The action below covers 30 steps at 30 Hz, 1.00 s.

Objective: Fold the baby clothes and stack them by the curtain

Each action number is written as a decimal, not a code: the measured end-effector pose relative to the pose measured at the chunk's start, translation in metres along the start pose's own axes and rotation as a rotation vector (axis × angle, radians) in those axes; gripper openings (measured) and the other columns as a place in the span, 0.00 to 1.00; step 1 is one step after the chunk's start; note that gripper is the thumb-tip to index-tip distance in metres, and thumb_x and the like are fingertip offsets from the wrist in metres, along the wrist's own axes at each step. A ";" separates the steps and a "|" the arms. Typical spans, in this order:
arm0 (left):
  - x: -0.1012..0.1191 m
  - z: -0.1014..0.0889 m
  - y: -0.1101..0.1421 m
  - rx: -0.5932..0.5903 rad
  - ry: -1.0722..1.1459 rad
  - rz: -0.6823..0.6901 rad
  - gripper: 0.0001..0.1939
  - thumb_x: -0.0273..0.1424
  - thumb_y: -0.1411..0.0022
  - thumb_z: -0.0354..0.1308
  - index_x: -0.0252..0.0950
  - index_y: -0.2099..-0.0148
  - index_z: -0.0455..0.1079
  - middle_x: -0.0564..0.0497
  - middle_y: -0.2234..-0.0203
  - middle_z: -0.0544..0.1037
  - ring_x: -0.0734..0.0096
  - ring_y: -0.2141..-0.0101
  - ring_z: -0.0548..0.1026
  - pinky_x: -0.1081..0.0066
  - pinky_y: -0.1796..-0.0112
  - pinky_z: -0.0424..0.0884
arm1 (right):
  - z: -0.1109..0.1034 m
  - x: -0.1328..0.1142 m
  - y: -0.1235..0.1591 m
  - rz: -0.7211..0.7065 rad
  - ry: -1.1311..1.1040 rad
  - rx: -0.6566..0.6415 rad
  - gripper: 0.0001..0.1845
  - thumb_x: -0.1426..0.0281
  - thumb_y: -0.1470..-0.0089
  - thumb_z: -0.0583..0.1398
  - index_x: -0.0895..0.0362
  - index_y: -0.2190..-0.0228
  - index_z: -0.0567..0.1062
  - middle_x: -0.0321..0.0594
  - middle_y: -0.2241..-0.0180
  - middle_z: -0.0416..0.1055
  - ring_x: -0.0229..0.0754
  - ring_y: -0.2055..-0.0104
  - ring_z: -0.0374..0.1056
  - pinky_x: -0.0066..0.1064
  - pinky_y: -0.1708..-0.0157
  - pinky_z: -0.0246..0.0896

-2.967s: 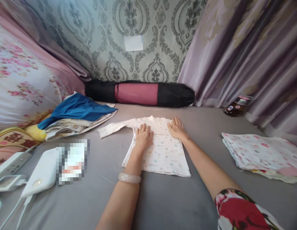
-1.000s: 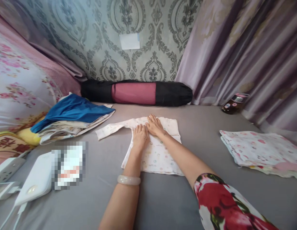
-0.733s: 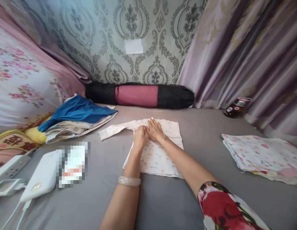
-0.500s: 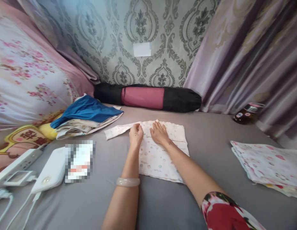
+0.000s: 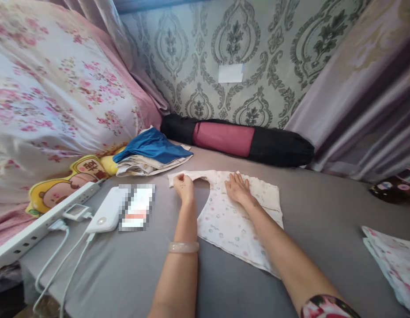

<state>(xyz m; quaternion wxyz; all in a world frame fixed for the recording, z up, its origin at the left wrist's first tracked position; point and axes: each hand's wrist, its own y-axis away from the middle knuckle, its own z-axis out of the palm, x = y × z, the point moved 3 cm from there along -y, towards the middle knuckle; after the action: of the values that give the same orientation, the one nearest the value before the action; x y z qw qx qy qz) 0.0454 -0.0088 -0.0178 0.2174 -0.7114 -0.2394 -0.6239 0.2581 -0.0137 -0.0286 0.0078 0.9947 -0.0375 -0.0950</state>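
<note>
A small white shirt with a pale printed pattern lies on the grey bed sheet. One sleeve reaches out to the left, and my left hand pinches it near its end, fingers closed. My right hand rests flat on the upper part of the shirt, fingers outstretched. Part of the shirt's right side is folded over, with a fold line near my right wrist. My right forearm covers some of the lower right of the shirt.
Behind the shirt lies a black and pink rolled bag. Folded clothes with a blue piece are at back left. A power strip, white power bank and blurred phone-like object sit left. Folded printed cloth and a dark bottle are right.
My left hand has moved left along the sleeve toward its end, leaving a gap between sleeve and body. My right hand stays flat on the shirt. The view has turned left.
</note>
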 end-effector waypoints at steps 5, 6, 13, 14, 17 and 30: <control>0.012 -0.017 0.002 0.159 -0.385 -0.053 0.18 0.31 0.42 0.51 0.31 0.50 0.65 0.34 0.51 0.68 0.46 0.46 0.65 0.52 0.46 0.60 | 0.003 -0.016 -0.010 -0.062 -0.021 0.025 0.32 0.60 0.35 0.39 0.65 0.36 0.53 0.48 0.33 0.46 0.46 0.31 0.37 0.48 0.35 0.27; 0.013 -0.018 0.003 0.168 -0.434 -0.059 0.19 0.32 0.42 0.51 0.32 0.49 0.65 0.33 0.49 0.66 0.43 0.45 0.63 0.49 0.47 0.59 | 0.005 -0.017 -0.012 -0.061 -0.029 0.025 0.32 0.60 0.35 0.39 0.65 0.36 0.54 0.48 0.33 0.46 0.46 0.31 0.38 0.49 0.35 0.28; 0.009 -0.012 0.007 0.124 -0.626 -0.007 0.21 0.34 0.43 0.53 0.32 0.48 0.62 0.28 0.46 0.63 0.35 0.45 0.61 0.41 0.52 0.60 | 0.006 -0.016 -0.005 -0.075 0.007 0.191 0.28 0.61 0.36 0.44 0.59 0.40 0.62 0.51 0.37 0.56 0.50 0.36 0.49 0.44 0.38 0.37; 0.007 -0.011 0.007 0.128 -0.648 0.003 0.20 0.34 0.43 0.53 0.32 0.49 0.62 0.28 0.47 0.64 0.36 0.45 0.62 0.42 0.52 0.60 | 0.004 -0.016 -0.003 -0.069 0.015 0.210 0.28 0.60 0.36 0.45 0.58 0.40 0.64 0.51 0.39 0.58 0.51 0.37 0.51 0.43 0.38 0.39; 0.001 -0.009 0.004 0.170 -0.666 0.042 0.18 0.32 0.45 0.54 0.33 0.51 0.64 0.30 0.49 0.67 0.37 0.46 0.63 0.42 0.53 0.61 | 0.002 -0.017 -0.002 -0.056 0.029 0.217 0.28 0.59 0.37 0.46 0.57 0.41 0.64 0.52 0.40 0.59 0.51 0.39 0.53 0.41 0.39 0.41; -0.003 -0.017 -0.009 0.215 -0.678 -0.013 0.19 0.30 0.46 0.55 0.31 0.51 0.64 0.28 0.50 0.68 0.38 0.48 0.65 0.46 0.54 0.63 | 0.002 -0.015 -0.010 -0.060 -0.028 0.009 0.31 0.59 0.35 0.41 0.59 0.37 0.57 0.49 0.34 0.48 0.50 0.32 0.41 0.49 0.37 0.31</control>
<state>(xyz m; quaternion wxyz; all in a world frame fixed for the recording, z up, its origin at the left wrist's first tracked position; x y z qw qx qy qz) 0.0263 -0.0118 -0.0184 0.1953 -0.8497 -0.3666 -0.3248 0.2435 -0.0025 -0.0277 -0.0003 0.9940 -0.0081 -0.1089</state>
